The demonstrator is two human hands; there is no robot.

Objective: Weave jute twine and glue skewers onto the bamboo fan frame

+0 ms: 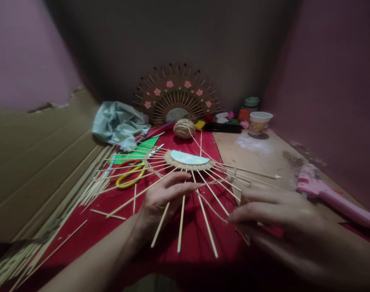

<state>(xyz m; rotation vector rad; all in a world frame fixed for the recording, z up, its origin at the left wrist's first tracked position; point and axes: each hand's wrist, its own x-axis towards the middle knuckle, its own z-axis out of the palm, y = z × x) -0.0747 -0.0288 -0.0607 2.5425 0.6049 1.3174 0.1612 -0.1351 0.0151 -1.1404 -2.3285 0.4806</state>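
Note:
A fan of bamboo skewers (203, 184) spreads from a pale blue half-disc (188, 157) rimmed with twine, lying on a red cloth (185, 239). My left hand (163, 198) rests on the skewers below the half-disc, fingers stretched towards the right. My right hand (270, 211) is at the fan's right side, fingers pinched on a thin strand of twine (214, 207) that runs in between the skewers. A ball of twine (184, 128) sits behind the half-disc, its strand trailing forward.
A finished skewer fan with pink flowers (175, 97) stands at the back. Scissors with red and yellow handles (128, 174), loose skewers (90, 190), a blue cloth (119, 121), a paper cup (259, 121) and a pink glue gun (325, 194) lie around. Cardboard (35, 158) lines the left.

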